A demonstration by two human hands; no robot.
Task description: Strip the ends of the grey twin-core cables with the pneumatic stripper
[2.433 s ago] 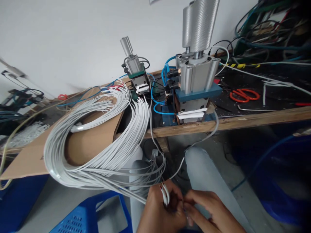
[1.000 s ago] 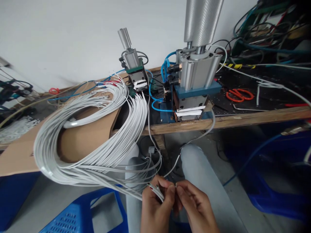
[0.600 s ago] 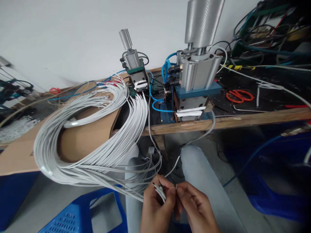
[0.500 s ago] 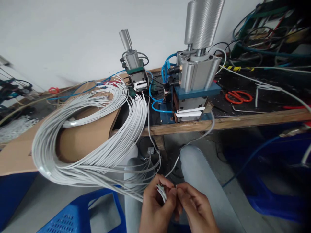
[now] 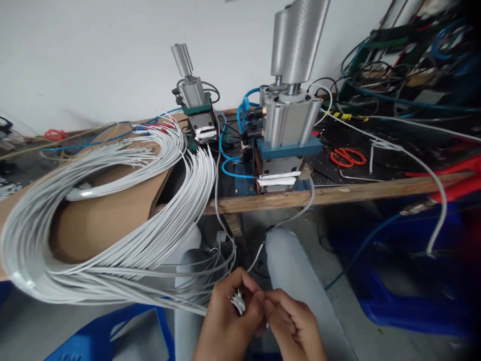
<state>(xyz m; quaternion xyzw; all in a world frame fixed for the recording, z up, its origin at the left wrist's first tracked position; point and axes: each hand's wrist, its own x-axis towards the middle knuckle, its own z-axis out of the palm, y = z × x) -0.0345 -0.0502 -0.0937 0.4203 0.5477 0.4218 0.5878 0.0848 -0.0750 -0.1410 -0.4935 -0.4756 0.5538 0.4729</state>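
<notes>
In the head view, the left hand (image 5: 229,321) is low in the frame with its fingers curled closed around a small bunch of thin white cable ends (image 5: 238,302). The bunch sits in the hollow between the curled index finger and the thumb, its tips pointing up and showing small dark and reddish bits; how many ends there are is too small to count. The right hand (image 5: 293,326) is just beside it, its thumb and index finger closed in a pinch that meets the left thumb and index fingertips. Whatever lies between these fingertips is hidden, though a tiny white piece shows just below them. Both hands are above the gap between 2 legs in pale grey-blue trousers (image 5: 293,265). To the left, a big looped coil of white-grey cables (image 5: 176,220) lies on a brown cardboard sheet (image 5: 112,220), and its lower strands run across toward the left hand. Behind, a black-topped workbench with a wooden front edge (image 5: 338,194) carries a large silver cylinder press with a blue plate (image 5: 287,120) and a smaller silver press with a green plate (image 5: 193,93). Orange-handled scissors (image 5: 347,158) and a thin bent metal rod (image 5: 361,177) lie to the right of the large press. A blue plastic stool (image 5: 86,341) shows at the lower left.
</notes>
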